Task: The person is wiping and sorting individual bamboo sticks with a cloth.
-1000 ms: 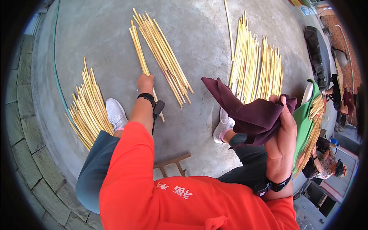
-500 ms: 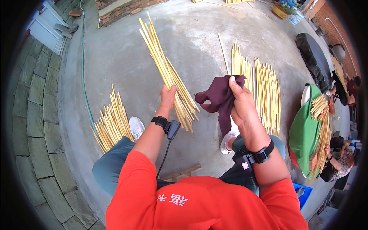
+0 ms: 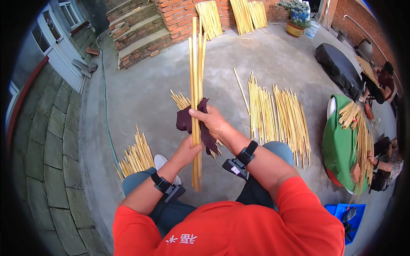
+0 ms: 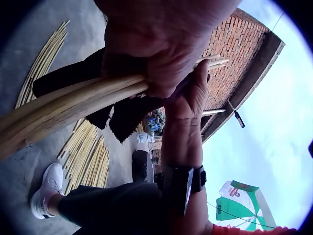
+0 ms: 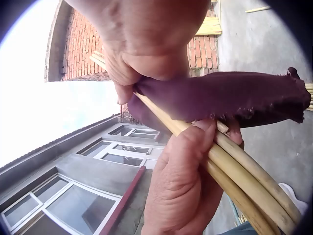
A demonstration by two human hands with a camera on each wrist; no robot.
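Observation:
In the head view, my left hand [image 3: 187, 152] grips several long pale-yellow sticks [image 3: 195, 72] low on their length, and they stand nearly upright before me. Just above it, my right hand [image 3: 212, 121] holds a dark purple cloth [image 3: 184, 120] around the same sticks, its thumb pressing across their front. The right wrist view shows the cloth [image 5: 220, 98] folded over the sticks [image 5: 244, 181] right above the left hand's thumb. Behind the hands, a small pile of similar sticks [image 3: 180, 100] lies on the ground, partly hidden by the cloth.
Stick piles lie by the left foot [image 3: 136, 155] and on the right [image 3: 290, 115]. A green cloth [image 3: 337, 145] with a stick bundle [image 3: 363, 149] is farther right, near two seated people. A blue tray [image 3: 356, 222] sits below it. Brick steps [image 3: 143, 38] rise at the back.
The left hand has picked the sticks up off the ground and raised them upright. The right hand has brought the cloth over from the right and around them. The head view has tilted up.

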